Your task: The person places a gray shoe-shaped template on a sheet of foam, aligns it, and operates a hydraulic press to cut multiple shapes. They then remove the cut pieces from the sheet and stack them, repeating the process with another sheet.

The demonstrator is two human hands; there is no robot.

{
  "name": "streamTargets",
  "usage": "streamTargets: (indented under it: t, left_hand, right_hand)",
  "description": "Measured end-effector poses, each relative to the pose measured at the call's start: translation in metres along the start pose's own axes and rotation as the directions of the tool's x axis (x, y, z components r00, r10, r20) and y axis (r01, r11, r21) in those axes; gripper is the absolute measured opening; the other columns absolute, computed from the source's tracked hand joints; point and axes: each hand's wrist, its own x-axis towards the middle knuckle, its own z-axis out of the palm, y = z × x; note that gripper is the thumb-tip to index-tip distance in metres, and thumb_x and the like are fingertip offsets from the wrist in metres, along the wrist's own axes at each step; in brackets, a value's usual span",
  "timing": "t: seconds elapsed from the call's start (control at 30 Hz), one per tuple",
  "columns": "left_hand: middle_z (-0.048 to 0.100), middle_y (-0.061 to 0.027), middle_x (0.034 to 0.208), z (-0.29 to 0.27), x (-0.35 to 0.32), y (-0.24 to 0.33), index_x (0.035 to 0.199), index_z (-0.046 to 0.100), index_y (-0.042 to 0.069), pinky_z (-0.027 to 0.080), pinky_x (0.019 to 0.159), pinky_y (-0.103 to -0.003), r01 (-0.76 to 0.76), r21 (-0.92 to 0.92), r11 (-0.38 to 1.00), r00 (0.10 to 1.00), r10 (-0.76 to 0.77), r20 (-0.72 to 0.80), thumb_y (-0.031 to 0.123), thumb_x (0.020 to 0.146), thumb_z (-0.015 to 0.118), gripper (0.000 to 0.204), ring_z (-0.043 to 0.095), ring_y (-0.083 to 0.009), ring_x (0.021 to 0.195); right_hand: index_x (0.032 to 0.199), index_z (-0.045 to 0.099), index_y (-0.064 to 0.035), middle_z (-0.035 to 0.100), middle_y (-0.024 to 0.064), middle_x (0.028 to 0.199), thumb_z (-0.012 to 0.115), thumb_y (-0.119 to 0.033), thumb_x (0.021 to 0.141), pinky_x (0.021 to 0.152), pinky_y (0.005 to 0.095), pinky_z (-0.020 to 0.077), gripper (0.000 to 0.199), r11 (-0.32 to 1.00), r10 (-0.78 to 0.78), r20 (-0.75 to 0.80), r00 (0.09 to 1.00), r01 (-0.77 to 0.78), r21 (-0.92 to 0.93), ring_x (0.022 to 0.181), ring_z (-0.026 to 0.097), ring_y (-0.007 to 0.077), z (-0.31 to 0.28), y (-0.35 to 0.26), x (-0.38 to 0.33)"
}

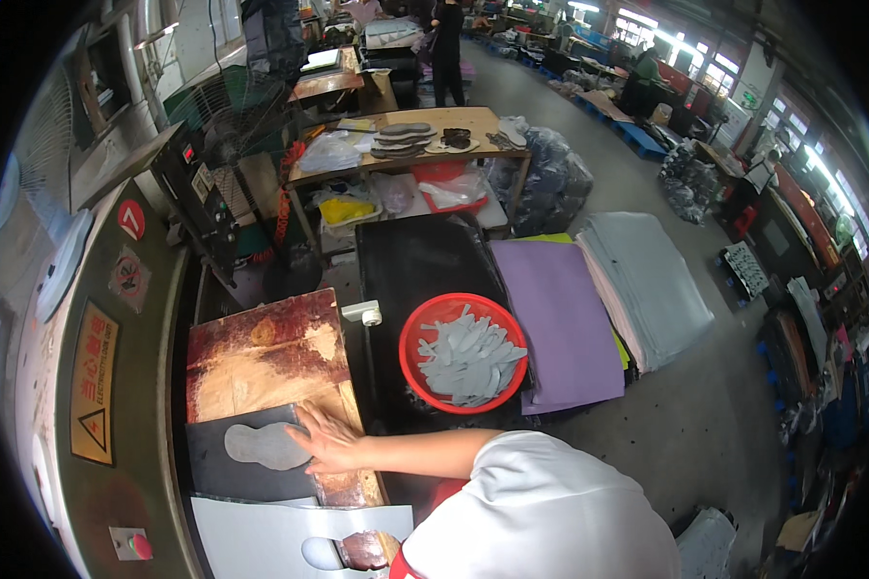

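Note:
My right hand [330, 441] reaches left, palm down, its fingers spread over the right end of a grey insole-shaped piece [261, 446]. That piece lies flat on a dark sheet [212, 461], on top of a worn, red-stained wooden board [261, 338]. Nearer me is a pale grey sheet [251, 540]. A sole-shaped brown patch [369, 550] with a light oval end shows at that sheet; whether it is a cut-out opening, I cannot tell. My left hand is out of view.
To the left stands a green machine [154, 405] with a red button [141, 546]. A red basin [410, 372] of grey offcuts sits on a black surface, beside purple sheets [555, 328] and grey sheets [647, 280]. Soles lie on a table [333, 159] behind. People stand farther off.

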Motion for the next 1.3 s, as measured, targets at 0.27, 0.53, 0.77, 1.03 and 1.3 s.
streamTargets:
  t: [0.27,0.53,0.77,1.03,1.3]
  left_hand:
    - [0.063,-0.0157,0.109,-0.021,0.007,-0.099,0.12,0.057,0.001,0.047,0.087,-0.04,0.132,-0.04,0.99,0.991,-0.133,-0.024,0.039,0.095,0.045,0.047,0.061,-0.0244,0.096]
    - [0.062,-0.02,0.109,-0.043,-0.079,-0.143,0.118,0.057,0.004,0.046,0.085,-0.041,0.357,-0.146,0.923,0.928,-0.369,-0.062,0.039,0.093,0.049,0.044,0.06,-0.0345,0.099]
    - [0.061,-0.0217,0.069,-0.083,-0.117,-0.109,0.094,0.055,0.006,0.046,0.059,-0.05,0.188,-0.187,0.964,0.974,-0.208,-0.094,0.033,0.089,0.057,0.028,0.06,-0.0417,0.067]
    - [0.06,-0.017,0.065,-0.083,-0.117,-0.13,0.079,0.053,0.007,0.045,0.056,-0.05,0.191,-0.248,0.95,0.952,-0.241,-0.189,0.031,0.092,0.053,0.027,0.059,-0.039,0.062]
    - [0.056,-0.0109,0.061,-0.069,-0.117,-0.139,0.077,0.052,0.01,0.044,0.05,-0.046,0.082,-0.218,0.972,0.946,-0.145,-0.29,0.026,0.09,0.055,0.02,0.058,-0.0326,0.057]
  right_hand:
    - [0.133,0.037,0.0029,0.029,0.0332,0.138,0.075,-0.037,0.069,0.108,0.0576,0.0243,0.084,0.977,-0.21,0.239,0.948,0.215,0.004,0.132,0.021,0.0502,0.05,0.043,0.05]
    - [0.128,0.048,-0.0044,0.048,0.0176,0.128,0.079,-0.013,0.057,0.106,0.0442,0.0325,0.079,0.867,-0.453,0.155,0.878,0.394,0.305,0.123,0.042,0.0338,0.058,0.054,0.099]
    - [0.133,0.036,-0.0041,0.046,0.0144,0.127,0.072,-0.004,0.067,0.105,0.0373,0.0322,0.076,0.825,-0.323,0.22,0.92,0.161,0.542,0.121,0.044,0.0259,0.043,-0.071,0.06]
    - [0.13,0.036,-0.0031,0.05,0.0136,0.12,0.08,-0.014,0.06,0.1,0.0376,0.0374,0.083,0.439,-0.706,0.371,0.603,-0.038,0.898,0.115,0.049,0.0259,0.15,-0.283,-0.085]
    - [0.129,0.038,-0.0016,0.037,0.0279,0.125,0.079,-0.015,0.055,0.098,0.0489,0.0353,0.086,0.612,-0.782,0.277,0.558,0.605,0.51,0.116,0.036,0.0442,0.235,-0.403,-0.178]
